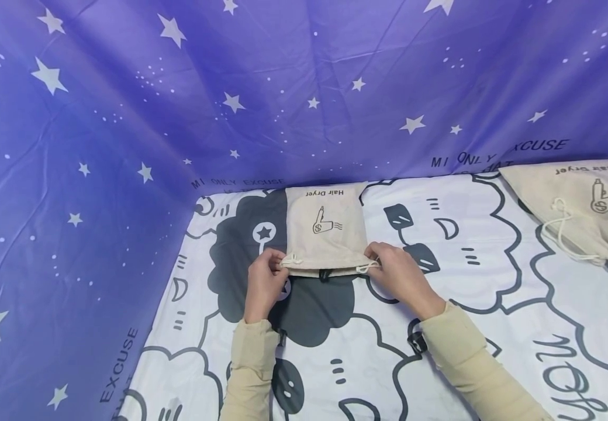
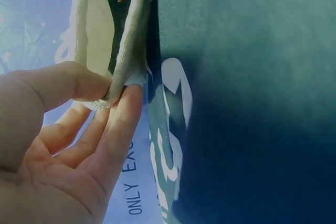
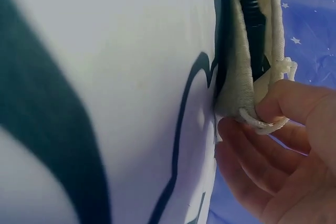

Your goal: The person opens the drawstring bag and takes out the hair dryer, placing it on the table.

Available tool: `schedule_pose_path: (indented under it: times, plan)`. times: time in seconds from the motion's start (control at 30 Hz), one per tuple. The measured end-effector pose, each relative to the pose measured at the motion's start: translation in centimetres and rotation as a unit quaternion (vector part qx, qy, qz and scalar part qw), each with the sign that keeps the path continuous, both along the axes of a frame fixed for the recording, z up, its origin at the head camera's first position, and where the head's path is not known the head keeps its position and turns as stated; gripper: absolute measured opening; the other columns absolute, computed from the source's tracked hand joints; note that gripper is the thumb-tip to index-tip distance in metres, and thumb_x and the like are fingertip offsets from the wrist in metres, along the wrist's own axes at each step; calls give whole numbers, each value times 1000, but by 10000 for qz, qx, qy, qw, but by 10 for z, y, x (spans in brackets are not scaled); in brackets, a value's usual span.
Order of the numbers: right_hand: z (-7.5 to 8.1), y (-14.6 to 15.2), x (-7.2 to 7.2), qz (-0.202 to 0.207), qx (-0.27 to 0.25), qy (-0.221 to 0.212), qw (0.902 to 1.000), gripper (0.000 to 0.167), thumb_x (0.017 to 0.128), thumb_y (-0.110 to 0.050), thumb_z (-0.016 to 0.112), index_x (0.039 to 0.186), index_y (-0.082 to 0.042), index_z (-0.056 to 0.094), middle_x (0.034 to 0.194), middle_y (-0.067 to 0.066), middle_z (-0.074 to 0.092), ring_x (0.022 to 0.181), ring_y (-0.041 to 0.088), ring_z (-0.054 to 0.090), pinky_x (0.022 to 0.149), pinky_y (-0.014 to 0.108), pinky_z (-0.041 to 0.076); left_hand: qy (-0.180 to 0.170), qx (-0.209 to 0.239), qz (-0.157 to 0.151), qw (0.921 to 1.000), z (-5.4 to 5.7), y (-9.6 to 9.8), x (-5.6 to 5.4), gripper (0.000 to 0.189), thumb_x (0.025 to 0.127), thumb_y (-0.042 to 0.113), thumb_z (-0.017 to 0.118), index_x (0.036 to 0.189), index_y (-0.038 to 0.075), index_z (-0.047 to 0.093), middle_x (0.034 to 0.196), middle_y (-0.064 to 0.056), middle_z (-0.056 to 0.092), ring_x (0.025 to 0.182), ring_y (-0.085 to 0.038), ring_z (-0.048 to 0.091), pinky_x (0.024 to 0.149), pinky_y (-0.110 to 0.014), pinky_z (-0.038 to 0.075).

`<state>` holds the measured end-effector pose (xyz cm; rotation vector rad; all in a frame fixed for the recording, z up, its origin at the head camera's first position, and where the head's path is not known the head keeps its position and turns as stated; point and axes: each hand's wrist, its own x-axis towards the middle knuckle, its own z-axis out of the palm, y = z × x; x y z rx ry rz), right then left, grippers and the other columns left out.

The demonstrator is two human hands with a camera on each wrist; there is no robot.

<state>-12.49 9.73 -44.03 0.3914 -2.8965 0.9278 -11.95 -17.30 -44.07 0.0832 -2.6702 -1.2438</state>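
A beige drawstring bag (image 1: 325, 242) printed "Hair Dryer" lies flat, its mouth toward me and slightly parted. My left hand (image 1: 265, 283) pinches the left corner of the mouth; in the left wrist view, thumb and fingertips meet at the bag's rim (image 2: 125, 40). At the opposite corner my right hand (image 1: 400, 273) grips the cloth beside the white drawcord (image 3: 260, 123). A black ribbed cord end (image 3: 253, 17) shows inside the opening in the right wrist view. The rest of the bag's contents is hidden.
A second "Hair Dryer" bag (image 1: 580, 213), with something dark at its mouth, lies at the far right. A cartoon-printed white and dark cloth (image 1: 462, 245) covers the surface. Purple star-printed fabric (image 1: 283, 76) rises behind and at the left.
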Motion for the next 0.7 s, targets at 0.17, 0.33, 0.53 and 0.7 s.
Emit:
schedule_pose_path:
  times: [0.17,0.33,0.53,0.7]
  plan:
    - [-1,-4,3,81,-72,-147,9998,15,77,3,66,90,-5,67,83,5,64,70,19,53,67,38,45,-101,-26,11,9999,1,-3,0,20,78,-7,63,94,4,67,87,-6,70,76,-15,64,69,-26,52]
    - [-1,-7,8,141,-128,-268,9995,13,77,2,67,85,-7,65,77,1,57,66,16,48,62,33,41,1,-143,-110,9998,-1,-6,-1,20,78,-9,62,94,4,68,87,-8,70,77,-17,65,69,-28,52]
    - [-1,-13,11,405,-132,-70,9991,15,76,2,68,81,-11,62,74,-2,52,65,14,45,61,31,39,112,-259,-65,9996,-2,-12,-6,21,79,-10,61,94,3,69,86,-8,70,75,-17,65,64,-28,51]
    - [0,-19,13,660,-80,224,9975,19,74,3,68,78,-13,59,75,-3,52,66,13,46,62,31,42,-51,-337,49,9994,2,-16,-10,22,82,-9,61,97,4,69,90,-10,70,79,-20,66,61,-29,52]
